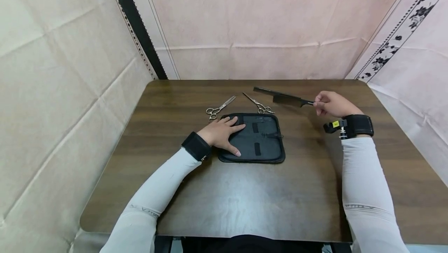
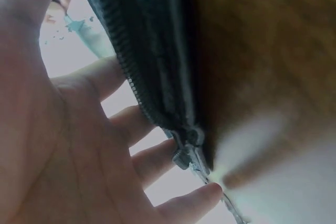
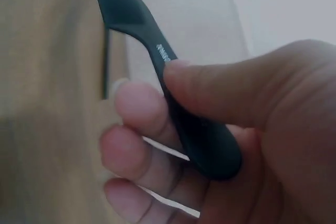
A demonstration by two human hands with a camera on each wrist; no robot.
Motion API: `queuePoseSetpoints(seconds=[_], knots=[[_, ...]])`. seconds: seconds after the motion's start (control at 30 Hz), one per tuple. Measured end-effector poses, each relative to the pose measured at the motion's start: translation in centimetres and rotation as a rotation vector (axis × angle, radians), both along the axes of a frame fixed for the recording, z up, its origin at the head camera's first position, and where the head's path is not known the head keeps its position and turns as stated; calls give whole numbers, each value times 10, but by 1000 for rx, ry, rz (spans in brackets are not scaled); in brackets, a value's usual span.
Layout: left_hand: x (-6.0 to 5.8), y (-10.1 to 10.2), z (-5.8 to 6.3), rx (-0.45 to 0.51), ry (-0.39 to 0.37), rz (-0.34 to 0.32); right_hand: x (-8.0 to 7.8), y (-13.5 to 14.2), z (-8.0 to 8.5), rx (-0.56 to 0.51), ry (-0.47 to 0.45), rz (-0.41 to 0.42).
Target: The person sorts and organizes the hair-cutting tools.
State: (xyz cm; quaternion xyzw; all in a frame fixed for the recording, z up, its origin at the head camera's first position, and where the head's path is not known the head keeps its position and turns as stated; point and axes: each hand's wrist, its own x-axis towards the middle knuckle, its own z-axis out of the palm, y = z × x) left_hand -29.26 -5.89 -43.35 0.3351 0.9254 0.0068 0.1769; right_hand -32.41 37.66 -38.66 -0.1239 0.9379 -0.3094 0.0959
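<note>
In the head view a black zip case [image 1: 249, 138] lies on the table with its inner straps facing up. My left hand [image 1: 221, 133] rests on the case's left part, fingers spread and straight. The left wrist view has the case's zipper [image 2: 123, 59] close up, beside the extended fingers. At the right, my right hand [image 1: 332, 104] pinches the handle of a black comb [image 1: 286, 98] between thumb and fingers. The comb points left, and its handle [image 3: 181, 108] crosses the palm in the right wrist view. Whether the far end touches the table I cannot tell.
Two pairs of silver scissors lie behind the case: one pair [image 1: 221, 108] at the left, the other pair [image 1: 259, 104] nearer the comb. All of it is on a brown wooden table [image 1: 245, 202]. Pale cloth [image 1: 266, 23] hangs behind and at both sides.
</note>
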Motion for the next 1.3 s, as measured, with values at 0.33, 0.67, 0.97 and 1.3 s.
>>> queuePoseSetpoints(seconds=[0.33, 0.67, 0.97, 1.3], knots=[[0, -2, -1, 12, -11, -3, 23, -4, 37, -25, 16, 4], [3, -2, 1, 20, -32, 1, 38, -12, 51, -61, -29, 31], [3, -2, 1, 10, -17, -1, 38, -20, 56, -119, -86, 132], [0, -2, 2, -2, -15, -13, 46, -37, 64, -168, -163, 272]])
